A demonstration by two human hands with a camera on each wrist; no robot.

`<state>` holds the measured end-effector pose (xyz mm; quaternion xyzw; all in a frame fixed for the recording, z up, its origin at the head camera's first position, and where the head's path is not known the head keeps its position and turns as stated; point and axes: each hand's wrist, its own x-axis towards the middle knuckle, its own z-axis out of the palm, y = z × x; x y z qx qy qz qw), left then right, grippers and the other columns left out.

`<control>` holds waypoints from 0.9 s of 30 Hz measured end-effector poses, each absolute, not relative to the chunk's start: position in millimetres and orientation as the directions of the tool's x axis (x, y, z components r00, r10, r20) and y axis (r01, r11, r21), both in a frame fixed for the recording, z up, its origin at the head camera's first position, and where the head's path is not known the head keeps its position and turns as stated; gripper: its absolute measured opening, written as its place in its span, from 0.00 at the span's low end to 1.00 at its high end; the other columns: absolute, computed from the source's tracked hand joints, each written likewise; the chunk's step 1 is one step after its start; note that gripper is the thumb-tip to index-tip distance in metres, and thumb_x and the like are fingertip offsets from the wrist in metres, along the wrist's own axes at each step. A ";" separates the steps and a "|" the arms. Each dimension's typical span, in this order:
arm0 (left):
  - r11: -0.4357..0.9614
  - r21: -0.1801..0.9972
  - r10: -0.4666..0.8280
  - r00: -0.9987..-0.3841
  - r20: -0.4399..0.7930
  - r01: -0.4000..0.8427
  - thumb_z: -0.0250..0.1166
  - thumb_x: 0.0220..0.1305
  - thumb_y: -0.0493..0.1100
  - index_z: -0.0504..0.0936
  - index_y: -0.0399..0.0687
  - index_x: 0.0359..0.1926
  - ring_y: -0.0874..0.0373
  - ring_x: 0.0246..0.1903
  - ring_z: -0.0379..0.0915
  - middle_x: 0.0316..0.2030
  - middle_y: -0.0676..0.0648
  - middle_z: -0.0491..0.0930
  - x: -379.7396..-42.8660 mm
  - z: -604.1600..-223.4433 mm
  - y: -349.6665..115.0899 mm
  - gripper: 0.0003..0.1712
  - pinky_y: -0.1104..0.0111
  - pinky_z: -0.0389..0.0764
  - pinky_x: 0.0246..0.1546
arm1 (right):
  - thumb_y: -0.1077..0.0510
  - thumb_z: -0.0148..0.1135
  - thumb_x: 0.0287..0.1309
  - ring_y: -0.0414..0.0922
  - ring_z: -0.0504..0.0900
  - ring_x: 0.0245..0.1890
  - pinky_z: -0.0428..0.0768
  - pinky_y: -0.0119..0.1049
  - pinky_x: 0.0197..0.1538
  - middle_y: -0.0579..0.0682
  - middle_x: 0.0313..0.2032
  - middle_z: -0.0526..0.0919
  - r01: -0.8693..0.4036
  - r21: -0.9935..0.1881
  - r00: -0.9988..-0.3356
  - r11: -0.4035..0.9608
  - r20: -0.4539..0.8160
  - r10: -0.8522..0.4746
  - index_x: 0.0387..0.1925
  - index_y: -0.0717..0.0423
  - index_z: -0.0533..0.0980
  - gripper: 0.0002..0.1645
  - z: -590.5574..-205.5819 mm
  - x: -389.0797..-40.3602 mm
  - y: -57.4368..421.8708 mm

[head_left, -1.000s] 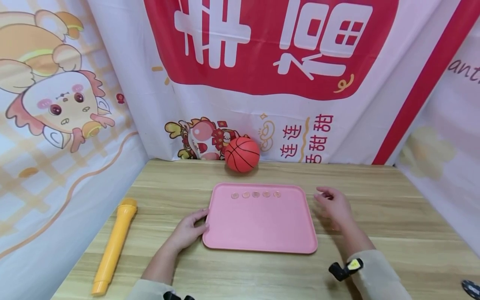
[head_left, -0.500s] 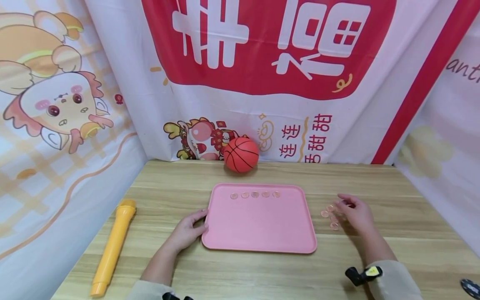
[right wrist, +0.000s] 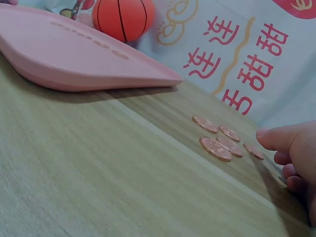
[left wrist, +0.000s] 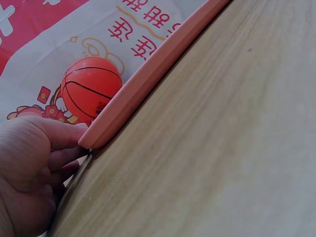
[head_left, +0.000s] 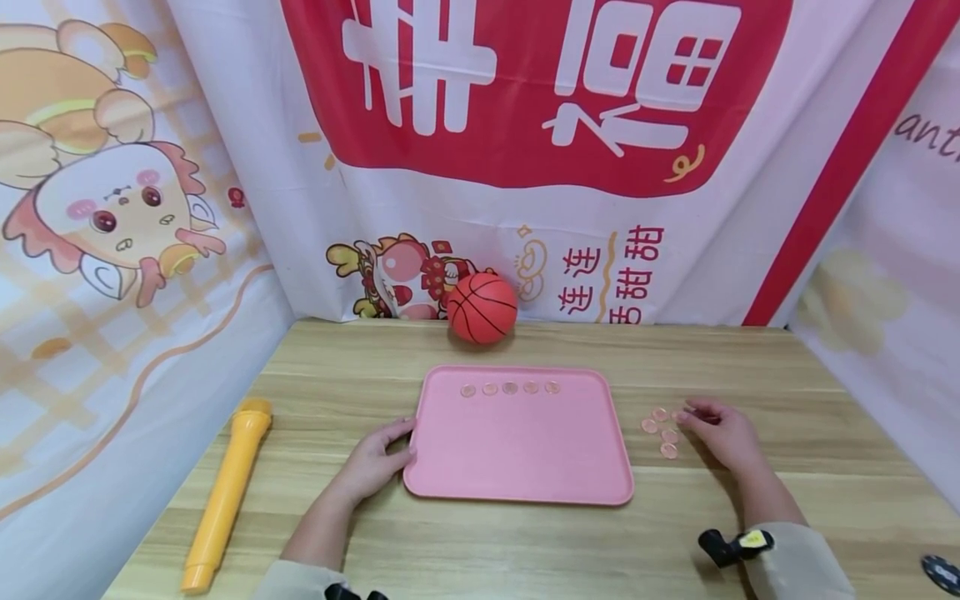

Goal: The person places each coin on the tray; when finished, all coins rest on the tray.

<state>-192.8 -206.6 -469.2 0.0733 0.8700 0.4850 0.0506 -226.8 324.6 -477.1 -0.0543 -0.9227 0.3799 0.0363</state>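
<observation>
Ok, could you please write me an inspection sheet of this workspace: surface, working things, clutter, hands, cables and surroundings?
Surface: wood-grain tabletop.
Working things: pink tray lying flat; row of five coins inside near its far edge; five loose coins on the table to its right.
Clutter: yellow toy microphone at left; red-orange toy basketball at the back; dark item cut off at right, identity unclear.
Left hand: touches the tray's left edge.
Right hand: beside the loose coins; contact unclear.
Cables: nothing seen.
Surroundings: printed cloth behind and on both sides.
</observation>
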 end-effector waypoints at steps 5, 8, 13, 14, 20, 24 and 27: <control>0.514 0.854 0.182 -0.983 -0.015 0.082 0.62 0.65 0.39 0.71 0.35 0.66 0.35 0.71 0.53 0.70 0.30 0.61 -192.2 -468.1 -207.1 0.29 0.44 0.51 0.72 | 0.39 0.60 0.63 0.63 0.74 0.57 0.70 0.58 0.59 0.68 0.57 0.77 0.059 -0.677 -0.996 0.734 0.005 0.085 0.60 0.64 0.73 0.37 -478.2 -229.9 324.7; 0.516 0.853 0.183 -0.983 -0.018 0.081 0.62 0.65 0.39 0.71 0.36 0.66 0.35 0.72 0.52 0.70 0.31 0.61 -192.3 -468.3 -207.2 0.29 0.44 0.51 0.72 | 0.40 0.60 0.63 0.64 0.74 0.57 0.70 0.60 0.59 0.68 0.56 0.78 0.046 -0.639 -0.998 0.768 0.001 0.060 0.58 0.65 0.75 0.35 -476.9 -231.9 324.6; 0.520 0.850 0.180 -0.984 -0.017 0.080 0.62 0.66 0.39 0.71 0.36 0.66 0.35 0.72 0.52 0.70 0.30 0.61 -193.0 -469.4 -207.2 0.29 0.44 0.51 0.72 | 0.39 0.59 0.64 0.65 0.75 0.55 0.70 0.60 0.57 0.69 0.54 0.79 0.053 -0.598 -0.999 0.800 -0.025 0.047 0.55 0.66 0.76 0.35 -474.3 -234.9 325.1; 0.519 0.851 0.177 -0.984 -0.018 0.078 0.62 0.66 0.39 0.71 0.36 0.66 0.35 0.72 0.52 0.70 0.31 0.61 -193.3 -469.8 -207.0 0.29 0.44 0.51 0.72 | 0.39 0.59 0.64 0.64 0.75 0.54 0.71 0.60 0.57 0.69 0.53 0.79 0.058 -0.599 -0.998 0.798 -0.035 0.046 0.55 0.66 0.76 0.35 -473.5 -235.5 325.4; 0.513 0.856 0.173 -0.985 -0.022 0.071 0.61 0.66 0.38 0.70 0.36 0.66 0.36 0.72 0.52 0.70 0.31 0.60 -194.8 -471.3 -206.3 0.28 0.45 0.51 0.72 | 0.44 0.62 0.63 0.57 0.76 0.44 0.74 0.51 0.49 0.65 0.44 0.80 0.079 -0.600 -0.997 0.796 -0.062 0.053 0.50 0.67 0.76 0.29 -469.7 -237.8 325.5; 0.514 0.855 0.175 -0.984 -0.019 0.075 0.61 0.66 0.39 0.71 0.36 0.66 0.35 0.72 0.52 0.70 0.31 0.61 -193.7 -470.2 -206.5 0.29 0.44 0.51 0.72 | 0.48 0.64 0.61 0.52 0.75 0.40 0.72 0.41 0.42 0.61 0.39 0.80 0.070 -0.605 -0.997 0.793 -0.026 0.068 0.47 0.67 0.75 0.25 -471.0 -237.3 325.2; 0.513 0.855 0.176 -0.984 -0.016 0.078 0.61 0.66 0.38 0.71 0.35 0.66 0.35 0.72 0.52 0.70 0.31 0.61 -193.3 -470.5 -206.1 0.29 0.45 0.51 0.72 | 0.49 0.64 0.61 0.51 0.75 0.39 0.70 0.38 0.41 0.59 0.38 0.79 0.067 -0.617 -0.996 0.784 0.008 0.091 0.47 0.66 0.74 0.24 -473.2 -234.8 325.0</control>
